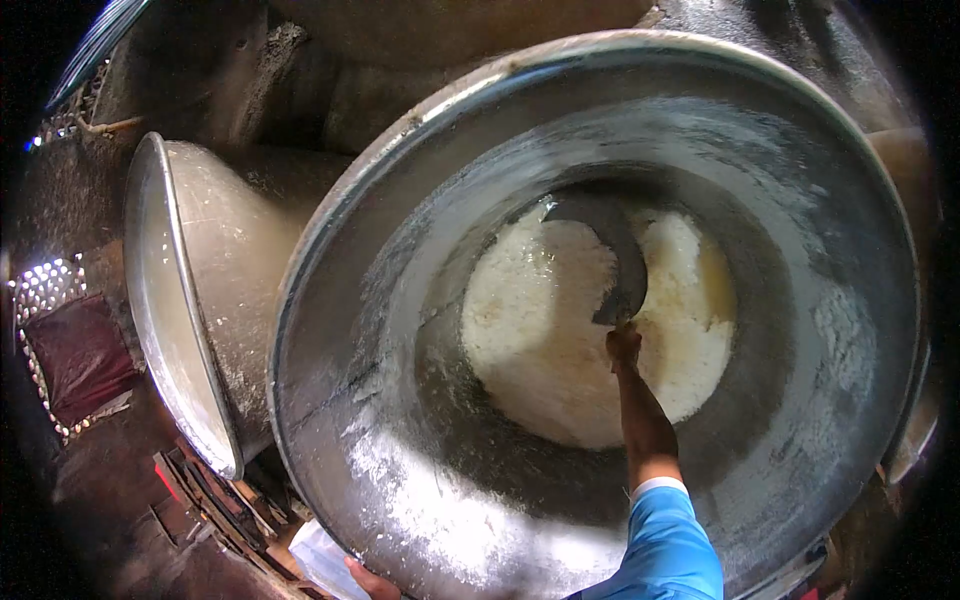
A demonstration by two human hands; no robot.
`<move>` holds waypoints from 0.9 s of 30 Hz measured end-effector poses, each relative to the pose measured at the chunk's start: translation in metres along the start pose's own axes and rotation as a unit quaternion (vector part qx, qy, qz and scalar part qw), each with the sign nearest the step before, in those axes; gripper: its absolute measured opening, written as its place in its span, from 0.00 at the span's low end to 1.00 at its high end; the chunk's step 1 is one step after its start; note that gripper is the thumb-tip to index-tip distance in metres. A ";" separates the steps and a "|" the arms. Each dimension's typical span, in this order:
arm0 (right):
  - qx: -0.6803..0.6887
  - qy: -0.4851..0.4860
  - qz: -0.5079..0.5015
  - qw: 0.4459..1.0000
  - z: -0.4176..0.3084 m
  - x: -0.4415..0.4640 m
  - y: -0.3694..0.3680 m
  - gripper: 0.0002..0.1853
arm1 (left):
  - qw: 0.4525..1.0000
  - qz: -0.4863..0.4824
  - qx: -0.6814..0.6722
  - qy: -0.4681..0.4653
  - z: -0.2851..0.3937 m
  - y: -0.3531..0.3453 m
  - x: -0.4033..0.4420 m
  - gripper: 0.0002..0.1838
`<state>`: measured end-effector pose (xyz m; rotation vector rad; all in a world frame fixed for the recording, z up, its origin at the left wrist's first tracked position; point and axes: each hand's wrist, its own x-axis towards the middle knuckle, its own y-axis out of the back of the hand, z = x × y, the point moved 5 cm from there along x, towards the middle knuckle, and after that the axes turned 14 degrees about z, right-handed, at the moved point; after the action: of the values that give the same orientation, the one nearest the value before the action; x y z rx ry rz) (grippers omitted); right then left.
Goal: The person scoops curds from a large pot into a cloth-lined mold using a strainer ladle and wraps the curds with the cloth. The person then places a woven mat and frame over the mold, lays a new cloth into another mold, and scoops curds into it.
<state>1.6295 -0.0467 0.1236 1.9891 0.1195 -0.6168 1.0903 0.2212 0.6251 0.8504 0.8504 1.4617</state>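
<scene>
My right hand (623,345) reaches deep into a large metal vat (400,330), closed around the near end of a dark, curved, scoop-like tool (628,262). The tool lies across a wet, white, curd-like mass (545,350) at the bottom of the vat. Yellowish liquid shows on the right side of the mass. At the bottom edge of the view my left hand (372,580) is only partly visible, its fingers at the edge of a translucent plastic container (322,560) beside the vat's rim. The rest of that hand is out of view.
A second big metal vessel (230,270) lies tilted on its side to the left. Below it are stacked wood strips (215,500). A dark red cloth or sheet (78,355) lies at the far left. Bright sunlight falls on the vat's near inner wall.
</scene>
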 end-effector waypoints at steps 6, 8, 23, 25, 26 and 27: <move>0.266 -0.114 -0.242 0.926 -0.017 -0.056 -0.051 0.20 | 0.979 -0.043 -0.039 0.198 0.073 -0.015 -0.021 0.27; 0.269 -0.099 -0.305 0.908 -0.003 -0.066 -0.078 0.22 | 0.960 -0.053 -0.076 0.265 0.086 -0.020 -0.024 0.28; 0.305 -0.019 -0.543 0.782 -0.045 -0.250 0.188 0.06 | 0.998 -0.067 -0.003 -0.019 0.169 -0.049 -0.010 0.25; 0.109 0.032 -0.482 0.869 -0.070 -0.267 0.258 0.06 | 0.995 -0.048 -0.073 -0.041 0.190 -0.036 -0.009 0.24; 0.012 0.056 -0.438 0.897 -0.078 -0.275 0.287 0.06 | 0.997 -0.009 -0.076 -0.021 0.172 -0.046 -0.011 0.24; -0.005 0.052 -0.411 0.910 -0.070 -0.270 0.310 0.06 | 0.992 -0.095 -0.084 0.020 0.168 -0.049 -0.008 0.24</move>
<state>1.5271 -0.0903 0.5254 1.9131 1.0631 -1.0237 1.2613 0.2206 0.6604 0.5994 0.8025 1.3640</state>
